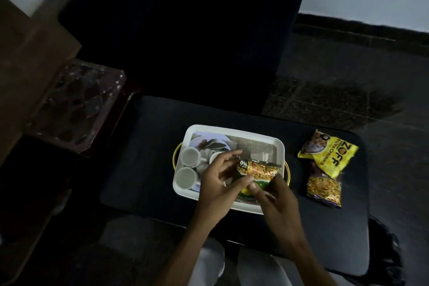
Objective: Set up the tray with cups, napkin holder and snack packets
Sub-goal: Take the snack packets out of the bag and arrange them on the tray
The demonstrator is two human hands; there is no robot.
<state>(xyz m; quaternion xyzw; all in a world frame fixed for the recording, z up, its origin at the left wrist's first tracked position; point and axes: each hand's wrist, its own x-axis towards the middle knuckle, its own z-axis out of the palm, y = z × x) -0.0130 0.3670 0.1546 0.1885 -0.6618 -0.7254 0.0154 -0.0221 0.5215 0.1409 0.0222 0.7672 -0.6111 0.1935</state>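
At frame centre the left hand (217,183) and right hand (277,202) are pinching a snack packet (257,169) over the tray (232,129), each grip closed on its lower edge, apparently to lay it beside the cups (190,157).

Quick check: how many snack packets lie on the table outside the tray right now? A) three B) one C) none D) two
D: a yellow packet and a darker packet lie right of the tray; the third packet is held over it by the left hand and right hand.
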